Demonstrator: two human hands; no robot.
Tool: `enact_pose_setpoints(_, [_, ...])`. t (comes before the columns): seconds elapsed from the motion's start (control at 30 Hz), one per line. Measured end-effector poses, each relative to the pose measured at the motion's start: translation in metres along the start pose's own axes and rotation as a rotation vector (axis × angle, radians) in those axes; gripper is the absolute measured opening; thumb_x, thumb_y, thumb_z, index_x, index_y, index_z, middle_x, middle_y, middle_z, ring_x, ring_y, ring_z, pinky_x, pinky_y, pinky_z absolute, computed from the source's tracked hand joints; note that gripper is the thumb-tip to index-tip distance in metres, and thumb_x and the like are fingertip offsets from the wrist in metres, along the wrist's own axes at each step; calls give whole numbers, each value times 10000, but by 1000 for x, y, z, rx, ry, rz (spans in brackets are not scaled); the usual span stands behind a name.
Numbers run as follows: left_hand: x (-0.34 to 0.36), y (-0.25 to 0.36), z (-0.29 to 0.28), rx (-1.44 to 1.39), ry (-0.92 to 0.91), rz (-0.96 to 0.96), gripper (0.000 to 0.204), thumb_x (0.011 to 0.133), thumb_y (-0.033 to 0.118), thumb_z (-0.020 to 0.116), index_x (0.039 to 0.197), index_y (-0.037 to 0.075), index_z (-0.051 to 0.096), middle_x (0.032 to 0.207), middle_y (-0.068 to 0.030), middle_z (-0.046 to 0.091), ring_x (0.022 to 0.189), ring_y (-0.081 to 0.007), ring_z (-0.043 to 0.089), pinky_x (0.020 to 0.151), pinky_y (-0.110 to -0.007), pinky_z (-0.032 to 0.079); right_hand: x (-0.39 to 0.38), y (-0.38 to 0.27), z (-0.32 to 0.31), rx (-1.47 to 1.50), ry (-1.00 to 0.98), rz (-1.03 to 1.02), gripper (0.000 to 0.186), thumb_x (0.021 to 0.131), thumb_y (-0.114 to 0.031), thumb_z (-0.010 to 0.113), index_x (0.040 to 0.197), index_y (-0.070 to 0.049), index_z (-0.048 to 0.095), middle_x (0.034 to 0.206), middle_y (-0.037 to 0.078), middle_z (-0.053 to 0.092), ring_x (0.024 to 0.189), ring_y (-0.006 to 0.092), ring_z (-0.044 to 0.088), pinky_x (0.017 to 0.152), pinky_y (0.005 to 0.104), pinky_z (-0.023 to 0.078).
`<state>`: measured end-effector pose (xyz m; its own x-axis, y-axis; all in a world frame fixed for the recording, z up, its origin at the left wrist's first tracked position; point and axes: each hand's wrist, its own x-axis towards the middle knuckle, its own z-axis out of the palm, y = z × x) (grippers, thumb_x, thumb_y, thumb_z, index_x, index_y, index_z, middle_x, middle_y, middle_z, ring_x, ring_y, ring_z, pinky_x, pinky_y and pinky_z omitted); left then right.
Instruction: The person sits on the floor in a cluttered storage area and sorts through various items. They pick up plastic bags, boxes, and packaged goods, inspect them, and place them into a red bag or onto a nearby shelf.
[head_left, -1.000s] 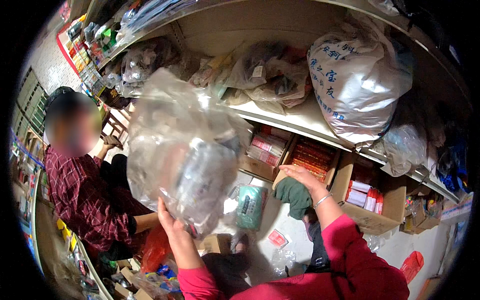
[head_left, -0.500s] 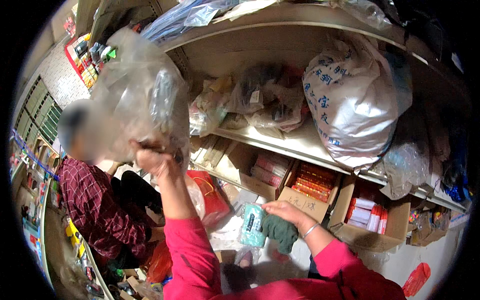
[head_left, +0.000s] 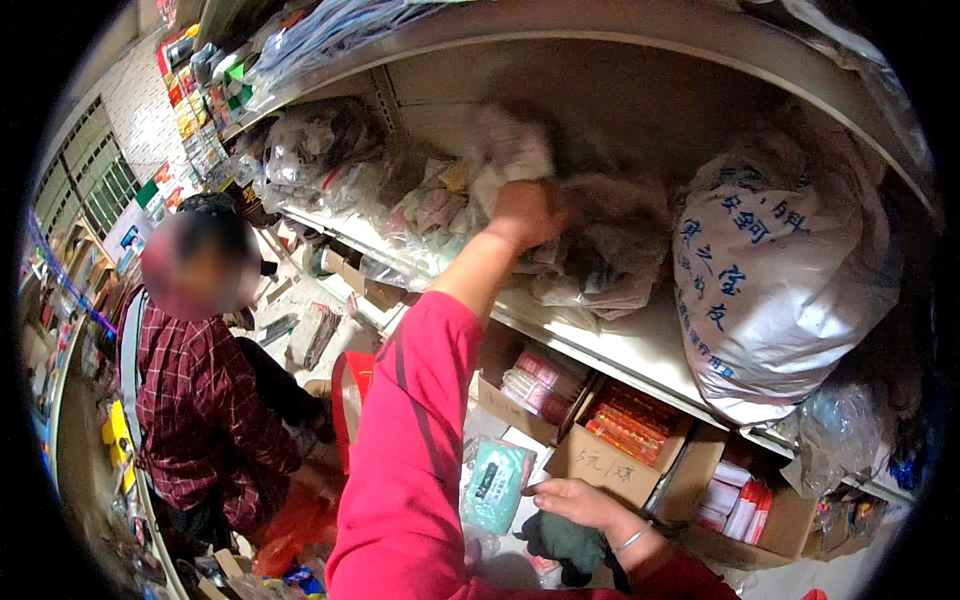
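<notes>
My left hand point(head_left: 525, 214) reaches into the middle shelf, its fingers closed on a whitish bundle point(head_left: 512, 150) that motion smears. Clear plastic bags of goods point(head_left: 600, 265) lie on the shelf beside it. Lower down, my right hand point(head_left: 585, 503), with a bracelet at the wrist, grips a dark green cloth point(head_left: 570, 548) that hangs beneath the palm. A teal packet point(head_left: 497, 484) with a dark label is close to its fingertips; whether they touch I cannot tell.
A large white sack point(head_left: 785, 290) fills the shelf's right part. Below stand open cartons point(head_left: 615, 468) of red and white packs. More clear bags point(head_left: 320, 145) lie at the shelf's left. A person in a checked shirt point(head_left: 205, 400) sits at the left, near a red bag point(head_left: 300, 520).
My left hand has moved right, into the shelf, and the big clear bag it held up no longer hangs in front. My right hand is lower, still with the cloth.
</notes>
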<state>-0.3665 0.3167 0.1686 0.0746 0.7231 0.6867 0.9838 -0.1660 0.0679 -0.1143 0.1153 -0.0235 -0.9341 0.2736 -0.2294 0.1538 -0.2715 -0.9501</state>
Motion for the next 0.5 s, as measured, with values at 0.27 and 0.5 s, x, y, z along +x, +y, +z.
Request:
enact_pose_setpoints(0.27, [18, 34, -41, 245, -504, 135, 444, 690, 346, 582, 1072, 127, 534, 1098, -182, 504, 1036, -338, 471, 879, -415, 380, 0, 13, -4, -45, 28, 16, 296, 849, -178, 514, 1057, 33, 532, 958, 84, 585, 893, 117, 509, 802, 252, 408])
enact_pose_setpoints(0.5, [12, -23, -70, 402, -601, 210, 603, 701, 47, 524, 1262, 218, 382, 1344, -74, 296, 1237, -336, 252, 990, -442, 274, -2, 12, -2, -89, 11, -35, 325, 856, -218, 503, 1064, 31, 531, 989, 100, 588, 914, 141, 523, 824, 267, 406])
